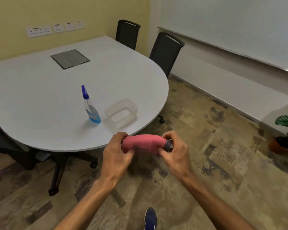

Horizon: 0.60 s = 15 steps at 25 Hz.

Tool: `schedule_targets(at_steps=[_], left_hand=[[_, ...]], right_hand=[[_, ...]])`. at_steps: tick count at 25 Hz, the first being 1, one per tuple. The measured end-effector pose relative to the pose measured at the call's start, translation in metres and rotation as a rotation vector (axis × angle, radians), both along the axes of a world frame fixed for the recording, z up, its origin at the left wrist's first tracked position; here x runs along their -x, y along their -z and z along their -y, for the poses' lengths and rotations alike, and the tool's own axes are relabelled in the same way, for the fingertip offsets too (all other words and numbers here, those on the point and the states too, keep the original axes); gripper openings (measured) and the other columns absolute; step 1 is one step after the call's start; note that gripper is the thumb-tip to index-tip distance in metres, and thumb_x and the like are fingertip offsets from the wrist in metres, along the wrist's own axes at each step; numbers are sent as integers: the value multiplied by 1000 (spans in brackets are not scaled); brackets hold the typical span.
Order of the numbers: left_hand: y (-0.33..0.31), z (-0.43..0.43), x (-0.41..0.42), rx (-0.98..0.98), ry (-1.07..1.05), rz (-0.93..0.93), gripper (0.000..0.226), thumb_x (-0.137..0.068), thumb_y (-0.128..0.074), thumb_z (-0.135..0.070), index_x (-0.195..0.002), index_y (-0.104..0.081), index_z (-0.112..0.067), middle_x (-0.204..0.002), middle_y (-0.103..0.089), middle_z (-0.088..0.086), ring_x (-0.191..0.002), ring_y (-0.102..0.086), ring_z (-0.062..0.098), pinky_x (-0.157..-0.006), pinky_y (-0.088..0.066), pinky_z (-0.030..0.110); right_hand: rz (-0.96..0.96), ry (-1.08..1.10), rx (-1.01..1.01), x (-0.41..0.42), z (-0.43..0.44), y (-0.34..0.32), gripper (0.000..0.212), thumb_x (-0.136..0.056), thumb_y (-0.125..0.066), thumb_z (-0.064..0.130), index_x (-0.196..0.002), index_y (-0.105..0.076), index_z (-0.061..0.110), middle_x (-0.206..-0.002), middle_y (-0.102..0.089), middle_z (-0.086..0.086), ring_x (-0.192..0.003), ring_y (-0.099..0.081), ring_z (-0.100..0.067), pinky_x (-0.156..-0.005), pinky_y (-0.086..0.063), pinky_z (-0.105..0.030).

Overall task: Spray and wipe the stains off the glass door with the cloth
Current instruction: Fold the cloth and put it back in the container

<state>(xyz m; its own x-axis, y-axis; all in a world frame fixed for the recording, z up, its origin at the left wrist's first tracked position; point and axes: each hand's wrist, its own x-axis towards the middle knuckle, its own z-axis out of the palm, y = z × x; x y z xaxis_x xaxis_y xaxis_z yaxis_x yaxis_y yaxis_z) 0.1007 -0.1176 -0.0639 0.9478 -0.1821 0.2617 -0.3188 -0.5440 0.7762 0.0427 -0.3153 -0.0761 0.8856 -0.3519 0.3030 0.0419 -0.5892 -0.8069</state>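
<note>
You are looking down into a small meeting room. A patterned carpet (206, 163) in mottled brown and grey is covering the floor. A pale yellow wall (15, 14) is running behind the table, and a long white panel (231, 19) with a ledge under it is filling the wall on your right.

A white table (40, 97) with a rounded end is taking up the left half of your view, its curved edge reaching toward you. Two dark chairs (127, 34) (166, 52) are standing at its far right side, between the table and the walls. The wheeled base of another chair (56, 163) is showing under the near edge on your left. A potted plant (286, 130) is sitting on the floor at the far right.

A grey hatch (70, 58) is lying flush in the tabletop, well back from you, and a row of white sockets (55, 29) is lining the yellow wall above it.

Near the table's rounded end, a clear plastic container (121, 112) is sitting just beside the spray bottle (91, 108). The bottle is standing upright with blue liquid low in it and a blue nozzle on top.

Your left hand (118, 153) and right hand (175, 150) are each curling around one end of the cloth (145, 143). The cloth is rolled into a pink tube with a dark grey end at your right hand. You are holding it in the air just off the table's near edge, over the carpet, apart from the bottle.

One blue shoe (150, 218) is showing at the bottom edge.
</note>
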Motion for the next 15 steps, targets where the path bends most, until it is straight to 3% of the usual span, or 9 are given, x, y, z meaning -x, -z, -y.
schedule_targets(at_steps=[3,5,7,11,13,15], left_hand=[[7,18,-33,-116,55,242,36,-76,-74,-15,-110,-60,-10,-102,-64,7,-87,-61,22,-74,-56,34],[13,22,-55,-223,85,397,42,-73,-77,-6,-111,-58,-8,-110,-64,15,-93,-65,32,-77,-60,45],[20,22,-81,-304,108,530,51,-70,-79,0,-114,-55,-8,-116,-61,18,-97,-66,36,-78,-61,44],[36,16,-141,-465,206,654,48,-77,-82,-16,-118,-58,-6,-121,-57,17,-102,-66,36,-83,-60,43],[48,11,-179,-549,250,697,43,-81,-80,-17,-117,-62,-4,-121,-64,20,-105,-66,37,-91,-58,44],[59,8,-222,-614,316,798,27,-90,-69,-11,-116,-65,-3,-120,-67,21,-108,-65,37,-96,-55,46]], right_hand=[[111,-38,220,-42,26,8,36,-67,-70,-6,-92,-58,16,-90,-61,4,-75,-59,-18,-61,-52,-41],[198,-81,377,-67,37,11,34,-64,-58,-3,-92,-53,15,-94,-60,-1,-76,-58,-22,-57,-51,-41],[295,-134,527,-93,46,12,33,-65,-51,-2,-92,-50,16,-96,-63,-5,-80,-60,-22,-57,-51,-33],[457,-226,748,-148,57,23,25,-81,-45,-12,-89,-57,8,-93,-67,-12,-84,-66,-26,-67,-51,-30],[531,-280,853,-180,63,33,19,-93,-51,-8,-88,-64,5,-93,-69,-15,-87,-69,-30,-75,-58,-35],[581,-332,946,-215,68,43,7,-91,-70,-1,-91,-68,6,-96,-72,-17,-92,-70,-31,-87,-58,-43]])
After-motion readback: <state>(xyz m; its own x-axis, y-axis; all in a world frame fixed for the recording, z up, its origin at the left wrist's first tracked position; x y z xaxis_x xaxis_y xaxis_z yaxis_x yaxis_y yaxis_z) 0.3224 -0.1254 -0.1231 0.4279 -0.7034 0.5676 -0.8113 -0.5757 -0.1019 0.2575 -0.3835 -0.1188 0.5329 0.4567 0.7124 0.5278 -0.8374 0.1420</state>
